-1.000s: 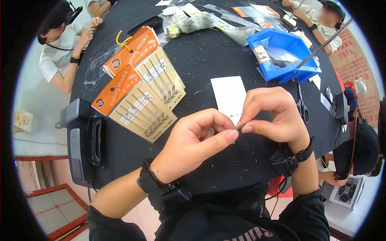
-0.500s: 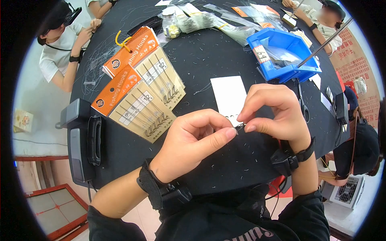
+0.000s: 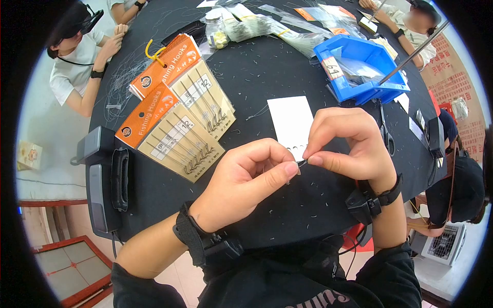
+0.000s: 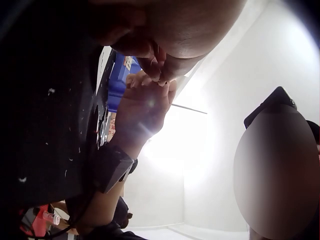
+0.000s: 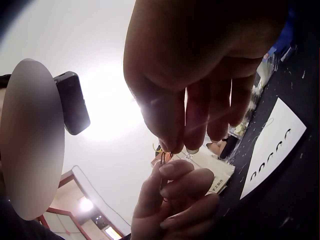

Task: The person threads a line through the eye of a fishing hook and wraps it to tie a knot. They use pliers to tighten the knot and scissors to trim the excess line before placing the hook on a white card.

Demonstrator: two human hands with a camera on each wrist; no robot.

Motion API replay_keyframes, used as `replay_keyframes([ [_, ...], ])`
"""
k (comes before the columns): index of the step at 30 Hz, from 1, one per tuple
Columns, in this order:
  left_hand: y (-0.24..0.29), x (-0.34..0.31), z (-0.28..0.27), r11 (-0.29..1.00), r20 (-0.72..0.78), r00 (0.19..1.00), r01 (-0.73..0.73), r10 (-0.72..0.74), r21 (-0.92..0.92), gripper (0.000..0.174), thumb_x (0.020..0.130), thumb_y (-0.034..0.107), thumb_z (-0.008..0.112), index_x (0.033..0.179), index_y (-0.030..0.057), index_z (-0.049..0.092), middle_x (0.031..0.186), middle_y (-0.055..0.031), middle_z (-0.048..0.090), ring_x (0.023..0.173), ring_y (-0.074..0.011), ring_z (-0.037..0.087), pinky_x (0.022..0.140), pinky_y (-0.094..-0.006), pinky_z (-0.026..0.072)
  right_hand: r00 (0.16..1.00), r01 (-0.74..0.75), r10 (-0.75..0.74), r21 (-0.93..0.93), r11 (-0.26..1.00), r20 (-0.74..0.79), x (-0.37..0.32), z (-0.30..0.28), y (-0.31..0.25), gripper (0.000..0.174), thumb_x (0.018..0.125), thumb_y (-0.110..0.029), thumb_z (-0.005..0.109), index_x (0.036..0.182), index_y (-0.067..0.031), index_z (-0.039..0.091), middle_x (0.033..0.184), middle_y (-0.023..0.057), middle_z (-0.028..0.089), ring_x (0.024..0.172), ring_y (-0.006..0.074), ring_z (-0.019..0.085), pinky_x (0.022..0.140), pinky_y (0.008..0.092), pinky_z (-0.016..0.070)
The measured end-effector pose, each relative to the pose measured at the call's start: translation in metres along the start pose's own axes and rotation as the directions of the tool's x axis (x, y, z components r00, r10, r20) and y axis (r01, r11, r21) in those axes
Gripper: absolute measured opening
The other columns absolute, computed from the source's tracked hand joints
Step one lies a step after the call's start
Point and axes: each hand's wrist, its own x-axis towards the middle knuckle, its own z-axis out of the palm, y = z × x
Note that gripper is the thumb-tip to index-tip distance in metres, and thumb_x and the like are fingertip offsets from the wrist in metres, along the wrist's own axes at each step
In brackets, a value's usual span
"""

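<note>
In the head view the left hand (image 3: 244,179) pinches a small dark hook (image 3: 303,162) between thumb and curled fingers. The right hand (image 3: 349,143) pinches the same small piece from the other side, thumb against index finger. Seen from the right wrist, thin dark hook parts (image 5: 163,158) show between the fingertips of both hands. Just beyond the hands lies a white card (image 3: 290,119); several dark hooks stand in a row along it in the right wrist view. Which part of the hook each hand grips is too small to tell.
Orange-topped hook packets (image 3: 169,134) lie at left, a blue bin (image 3: 359,69) at the upper right, scissors (image 3: 387,131) below it. A jar (image 3: 216,32) and bundled clear packets (image 3: 251,28) lie at the back. Black devices (image 3: 96,190) sit at the left edge; other people sit around the table.
The left thumb and the held hook have shifted slightly left. The right fingertips parted a little from the left ones, then came closer again. Both hands keep their pinch.
</note>
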Motion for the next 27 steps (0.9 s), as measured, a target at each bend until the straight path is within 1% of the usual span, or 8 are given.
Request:
replay_keyframes([
  [7,0.0006,-0.0006,-0.0010,1.000,0.016,1.000,0.012,-0.012,0.014,0.017,0.099,0.022,0.064,0.098,0.0050,0.062,0.092,0.0013,0.061,0.079,-0.0024,0.052,0.065,-0.0175,0.0405,0.998,-0.058,0.058,-0.005,0.998,0.008,-0.0009,-0.0025,-0.0064,0.009,0.079,-0.007,0.076,0.078,-0.0023,0.069,0.076,0.0070,0.067,0.070,0.0195,0.064,0.067,0.0304,0.0481],
  [10,-0.0020,0.0002,-0.0012,1.000,0.006,1.000,0.007,-0.007,-0.016,0.014,0.097,0.016,0.066,0.099,0.0020,0.064,0.087,0.0036,0.060,0.075,-0.0003,0.051,0.065,-0.0172,0.0409,0.999,-0.035,0.035,-0.012,0.999,0.007,-0.0007,-0.0022,-0.0038,0.009,0.079,-0.007,0.076,0.079,-0.0016,0.068,0.075,0.0069,0.066,0.071,0.0196,0.064,0.067,0.0305,0.0480],
  [13,0.0058,-0.0009,-0.0025,0.998,0.055,0.996,0.063,-0.064,0.010,0.017,0.098,0.021,0.065,0.098,0.0044,0.062,0.092,0.0007,0.061,0.080,-0.0028,0.052,0.068,-0.0181,0.0409,0.998,-0.050,0.050,0.014,0.999,0.028,-0.0006,-0.0021,-0.0026,0.009,0.080,-0.007,0.075,0.081,-0.0012,0.067,0.077,0.0071,0.066,0.072,0.0205,0.063,0.068,0.0311,0.0479],
  [16,0.0043,-0.0004,-0.0022,0.999,0.060,0.997,0.040,-0.041,0.017,0.017,0.098,0.021,0.065,0.097,0.0037,0.062,0.093,-0.0001,0.061,0.081,-0.0034,0.053,0.068,-0.0189,0.0418,0.996,-0.073,0.071,0.040,0.997,0.047,-0.0009,-0.0010,-0.0028,0.009,0.081,-0.006,0.074,0.081,-0.0012,0.067,0.079,0.0074,0.066,0.073,0.0215,0.063,0.069,0.0320,0.0480],
  [22,0.0019,0.0009,-0.0032,0.999,0.083,0.996,0.044,-0.046,0.026,0.016,0.098,0.018,0.065,0.097,0.0027,0.061,0.093,-0.0013,0.061,0.082,-0.0046,0.053,0.071,-0.0201,0.0433,0.996,-0.044,0.041,0.034,0.998,0.077,0.0003,-0.0009,-0.0024,0.009,0.081,-0.007,0.075,0.082,-0.0018,0.067,0.080,0.0072,0.067,0.073,0.0218,0.063,0.070,0.0319,0.0482],
  [25,0.0003,0.0007,-0.0035,1.000,0.074,0.997,0.023,-0.024,0.017,0.015,0.098,0.017,0.065,0.096,0.0027,0.061,0.094,-0.0017,0.061,0.083,-0.0051,0.054,0.072,-0.0200,0.0431,0.998,-0.024,0.022,0.036,0.999,0.052,-0.0005,-0.0010,-0.0010,0.008,0.081,-0.007,0.075,0.082,-0.0023,0.068,0.081,0.0062,0.067,0.073,0.0198,0.063,0.069,0.0310,0.0484],
  [27,0.0003,0.0008,-0.0030,1.000,0.058,0.998,0.011,-0.012,0.010,0.014,0.098,0.016,0.065,0.096,0.0025,0.061,0.094,-0.0017,0.060,0.084,-0.0056,0.053,0.072,-0.0205,0.0430,1.000,-0.027,0.028,0.054,0.998,-0.014,-0.0016,0.0004,-0.0008,0.009,0.081,-0.007,0.076,0.083,-0.0029,0.068,0.081,0.0055,0.067,0.073,0.0180,0.063,0.067,0.0299,0.0486],
])
